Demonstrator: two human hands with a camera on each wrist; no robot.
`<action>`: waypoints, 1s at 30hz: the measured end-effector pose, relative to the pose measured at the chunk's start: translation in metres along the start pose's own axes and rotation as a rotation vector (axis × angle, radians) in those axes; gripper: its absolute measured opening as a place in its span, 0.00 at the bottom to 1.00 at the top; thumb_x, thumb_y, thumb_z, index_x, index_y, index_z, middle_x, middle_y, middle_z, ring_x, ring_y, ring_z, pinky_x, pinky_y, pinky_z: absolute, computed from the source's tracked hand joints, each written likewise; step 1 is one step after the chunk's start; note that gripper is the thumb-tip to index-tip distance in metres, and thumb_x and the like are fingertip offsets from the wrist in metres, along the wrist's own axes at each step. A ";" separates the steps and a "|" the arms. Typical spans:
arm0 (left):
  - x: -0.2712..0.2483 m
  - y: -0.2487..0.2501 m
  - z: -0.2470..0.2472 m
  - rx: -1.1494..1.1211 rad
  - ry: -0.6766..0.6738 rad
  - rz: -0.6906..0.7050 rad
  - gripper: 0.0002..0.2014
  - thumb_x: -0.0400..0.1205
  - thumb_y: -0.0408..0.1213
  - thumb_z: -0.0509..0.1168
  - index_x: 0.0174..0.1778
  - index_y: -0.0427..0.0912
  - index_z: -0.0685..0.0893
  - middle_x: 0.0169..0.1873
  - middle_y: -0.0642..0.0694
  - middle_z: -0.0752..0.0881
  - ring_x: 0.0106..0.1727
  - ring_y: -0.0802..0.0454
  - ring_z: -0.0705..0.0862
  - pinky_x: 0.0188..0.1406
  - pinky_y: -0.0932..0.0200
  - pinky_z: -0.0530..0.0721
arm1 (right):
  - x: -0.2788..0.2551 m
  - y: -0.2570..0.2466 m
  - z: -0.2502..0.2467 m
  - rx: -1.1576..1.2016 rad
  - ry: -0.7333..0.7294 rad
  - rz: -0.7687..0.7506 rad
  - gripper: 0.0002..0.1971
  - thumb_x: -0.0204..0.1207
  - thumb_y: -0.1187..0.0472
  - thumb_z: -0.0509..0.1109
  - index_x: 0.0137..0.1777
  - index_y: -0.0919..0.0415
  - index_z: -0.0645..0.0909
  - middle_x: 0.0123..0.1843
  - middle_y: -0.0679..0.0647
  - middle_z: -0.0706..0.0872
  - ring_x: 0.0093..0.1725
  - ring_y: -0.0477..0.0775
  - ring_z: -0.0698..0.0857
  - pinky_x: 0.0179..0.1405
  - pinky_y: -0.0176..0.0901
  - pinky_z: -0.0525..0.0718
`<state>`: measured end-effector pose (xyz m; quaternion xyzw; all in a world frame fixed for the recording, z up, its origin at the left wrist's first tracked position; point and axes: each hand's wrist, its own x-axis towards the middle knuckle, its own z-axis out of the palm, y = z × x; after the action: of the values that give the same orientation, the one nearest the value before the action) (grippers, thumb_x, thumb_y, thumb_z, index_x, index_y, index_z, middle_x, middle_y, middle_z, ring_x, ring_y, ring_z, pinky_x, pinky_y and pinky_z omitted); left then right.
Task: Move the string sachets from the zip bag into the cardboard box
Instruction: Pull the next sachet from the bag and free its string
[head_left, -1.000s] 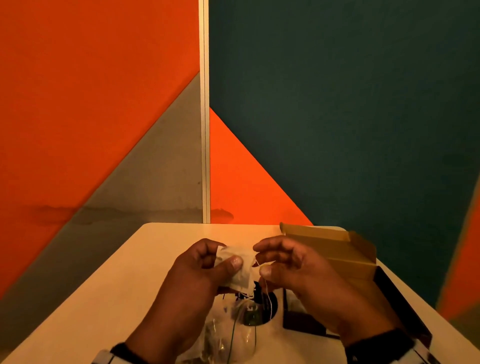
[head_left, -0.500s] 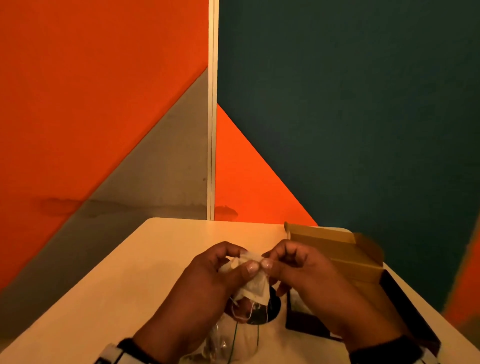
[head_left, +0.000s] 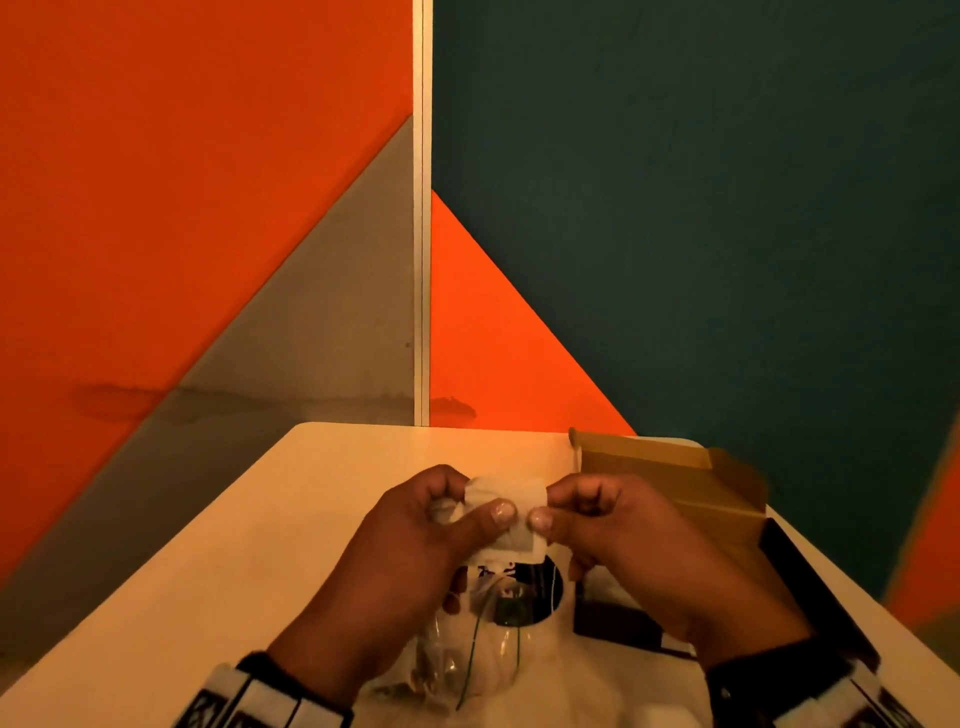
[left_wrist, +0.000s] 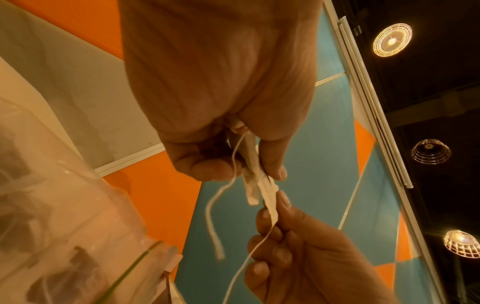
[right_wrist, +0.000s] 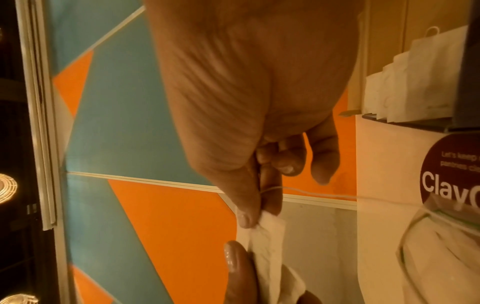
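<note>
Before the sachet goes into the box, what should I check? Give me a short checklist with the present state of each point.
1. White paper sachet held: ok, left hand and right hand both pinch it.
2. Thin white string free: not ok, it runs through the right fingers.
3. Brown cardboard box open: ok, lid up.
4. Room in box: cannot tell, though sachets already stand inside.
5. Clear plastic zip bag out of the way: ok, it lies below the hands.

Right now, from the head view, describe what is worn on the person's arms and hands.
Both hands are bare: no gloves or rings show on the left hand or the right hand. Each wrist carries a dark cuff and, below it at the frame's bottom edge, a white band with black block markings. No sleeves can be made out beyond that.
</note>
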<state>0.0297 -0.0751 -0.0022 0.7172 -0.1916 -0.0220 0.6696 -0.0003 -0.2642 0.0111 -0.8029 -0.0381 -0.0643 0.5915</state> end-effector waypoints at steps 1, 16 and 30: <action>0.000 -0.001 0.000 0.018 0.006 -0.005 0.10 0.77 0.45 0.74 0.46 0.42 0.87 0.30 0.42 0.85 0.26 0.50 0.77 0.25 0.56 0.78 | 0.001 0.001 0.000 -0.007 0.023 -0.001 0.05 0.77 0.61 0.77 0.45 0.64 0.91 0.36 0.55 0.90 0.30 0.48 0.81 0.33 0.43 0.81; -0.001 0.004 -0.016 0.568 0.025 0.246 0.22 0.75 0.68 0.57 0.53 0.64 0.89 0.47 0.71 0.88 0.49 0.74 0.82 0.44 0.70 0.77 | -0.007 -0.010 -0.003 -0.360 -0.121 0.025 0.05 0.78 0.50 0.76 0.44 0.46 0.92 0.40 0.40 0.93 0.35 0.36 0.86 0.41 0.36 0.84; 0.000 0.013 -0.020 0.096 0.087 0.293 0.04 0.78 0.35 0.71 0.40 0.45 0.92 0.38 0.51 0.92 0.37 0.60 0.88 0.36 0.70 0.83 | -0.003 -0.005 -0.009 0.021 -0.043 -0.007 0.09 0.80 0.61 0.71 0.43 0.57 0.92 0.42 0.54 0.93 0.31 0.52 0.78 0.35 0.43 0.80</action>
<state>0.0327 -0.0565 0.0121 0.7130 -0.2660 0.1162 0.6383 -0.0048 -0.2708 0.0181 -0.7976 -0.0545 -0.0486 0.5988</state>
